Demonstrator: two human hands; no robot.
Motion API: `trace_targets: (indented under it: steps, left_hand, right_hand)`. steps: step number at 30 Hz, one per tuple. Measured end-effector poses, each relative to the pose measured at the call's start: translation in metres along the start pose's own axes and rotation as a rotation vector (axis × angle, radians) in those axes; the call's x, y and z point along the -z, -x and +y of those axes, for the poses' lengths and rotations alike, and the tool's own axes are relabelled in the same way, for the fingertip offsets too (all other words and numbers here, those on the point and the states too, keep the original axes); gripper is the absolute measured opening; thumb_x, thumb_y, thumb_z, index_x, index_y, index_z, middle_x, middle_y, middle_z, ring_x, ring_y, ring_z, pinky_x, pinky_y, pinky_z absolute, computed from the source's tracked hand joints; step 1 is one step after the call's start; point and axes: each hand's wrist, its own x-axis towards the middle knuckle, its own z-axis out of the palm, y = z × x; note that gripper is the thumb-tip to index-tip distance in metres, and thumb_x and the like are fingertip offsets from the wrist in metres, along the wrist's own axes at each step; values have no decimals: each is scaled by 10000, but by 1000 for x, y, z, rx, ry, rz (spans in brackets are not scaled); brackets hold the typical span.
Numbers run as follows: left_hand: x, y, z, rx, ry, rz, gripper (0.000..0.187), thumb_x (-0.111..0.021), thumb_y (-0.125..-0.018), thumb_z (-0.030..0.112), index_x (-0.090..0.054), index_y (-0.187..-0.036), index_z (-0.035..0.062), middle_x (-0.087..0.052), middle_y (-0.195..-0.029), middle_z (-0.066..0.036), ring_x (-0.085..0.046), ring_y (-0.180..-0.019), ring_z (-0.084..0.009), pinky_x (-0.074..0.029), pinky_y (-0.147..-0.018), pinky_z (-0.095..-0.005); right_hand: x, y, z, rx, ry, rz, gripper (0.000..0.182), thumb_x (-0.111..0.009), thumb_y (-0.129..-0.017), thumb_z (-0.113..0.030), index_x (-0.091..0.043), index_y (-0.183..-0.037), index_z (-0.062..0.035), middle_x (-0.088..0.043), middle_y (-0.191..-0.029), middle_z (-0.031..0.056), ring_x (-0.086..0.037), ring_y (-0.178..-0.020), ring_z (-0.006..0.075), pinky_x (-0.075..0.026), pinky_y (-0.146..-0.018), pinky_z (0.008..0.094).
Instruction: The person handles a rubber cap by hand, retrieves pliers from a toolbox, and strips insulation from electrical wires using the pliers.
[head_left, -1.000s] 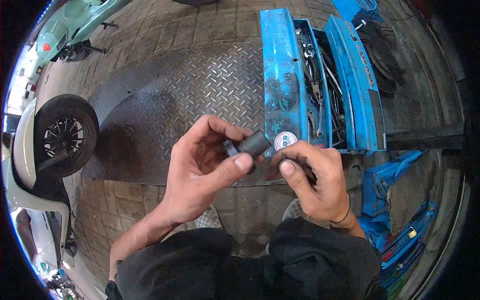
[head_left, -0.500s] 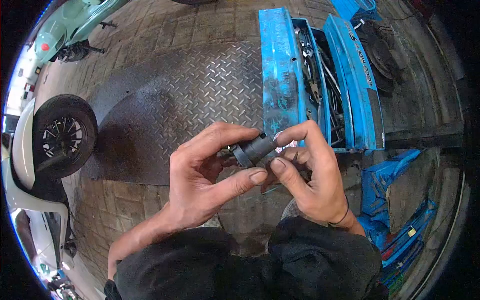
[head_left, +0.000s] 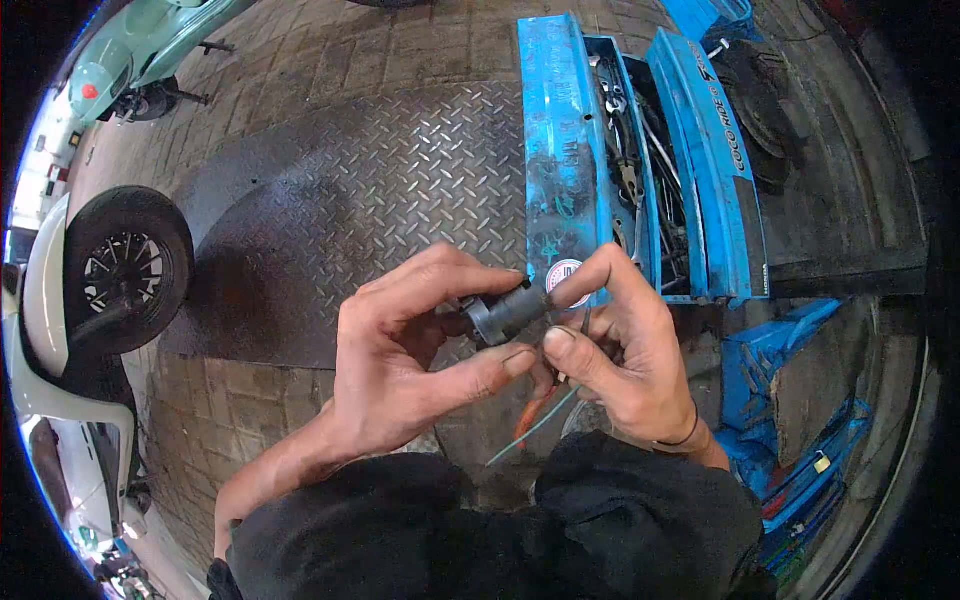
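A black cylindrical plastic part [head_left: 508,314], with a wider collar at its left end, is pinched between the thumb and index finger of my left hand [head_left: 400,345]. My right hand [head_left: 635,350] is curled at the part's other end, its index fingertip touching it. From under the right thumb, an orange wire [head_left: 532,418] and a thin green wire [head_left: 530,432] hang down toward my lap. A slim dark piece [head_left: 586,318] shows between the right thumb and fingers; its full shape is hidden.
A blue metal toolbox [head_left: 555,120] lies open ahead to the right, full of wrenches [head_left: 615,100] and other tools. Diamond-plate metal [head_left: 400,180] covers the floor ahead. A scooter wheel [head_left: 125,270] is at left, and blue racks [head_left: 745,390] stand at right.
The orange and green wires now show clearly below my right hand. My right fingers have shifted slightly, and the black part has tilted a little in my left hand.
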Motion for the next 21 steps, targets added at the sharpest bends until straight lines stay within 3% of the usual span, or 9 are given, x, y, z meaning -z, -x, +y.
trace_targets:
  steps: [5, 7, 10, 14, 16, 21]
  left_hand:
    - [-3, 2, 3, 130, 195, 31, 444, -847, -806, 27, -670, -1196, -89, -633, -1080, -111, -626, -1022, -168, -539, -884, -307]
    - [-3, 3, 4, 284, 391, 55, 429, -836, -815, 9, -666, -1195, -93, -627, -1067, -105, -620, -1019, -168, -524, -881, -304]
    - [-6, 4, 2, 309, 411, 28, 414, -823, -824, -7, -664, -1195, -93, -626, -1072, -103, -619, -1013, -166, -537, -879, -307]
    - [-8, 3, 1, 302, 416, 33, 413, -823, -824, -6, -662, -1193, -95, -629, -1078, -107, -627, -1017, -170, -557, -877, -313]
    - [-7, 1, -1, 74, 163, 29, 419, -830, -821, 8, -664, -1193, -91, -632, -1085, -113, -640, -1022, -178, -573, -879, -320]
    - [-4, 1, -1, 44, 90, 10, 426, -837, -814, 15, -671, -1195, -75, -636, -1092, -117, -648, -1025, -182, -574, -874, -314]
  right_hand:
    - [-2, 0, 2, -8, -99, -18, 220, -586, -1028, -74, -412, -1144, -7, -641, -802, 93, -668, -739, 127, -539, -629, 263]
    - [-1, -1, -2, -38, -139, -44, 212, -585, -1029, -81, -415, -1134, -11, -637, -797, 85, -671, -744, 129, -526, -616, 253]
    - [0, -1, 0, -34, -149, -43, 211, -588, -1029, -88, -417, -1128, -13, -637, -800, 83, -669, -738, 125, -520, -611, 249]
    - [3, -3, -5, -60, -96, -38, 208, -591, -1029, -91, -423, -1128, -20, -641, -813, 84, -666, -729, 120, -513, -608, 243]
    - [6, -2, -7, -91, -115, -67, 213, -595, -1026, -86, -425, -1138, -22, -645, -825, 85, -665, -741, 117, -518, -618, 250]
    - [4, -1, -9, -103, -105, -52, 208, -585, -1025, -71, -428, -1153, -21, -647, -816, 84, -664, -763, 119, -531, -644, 264]
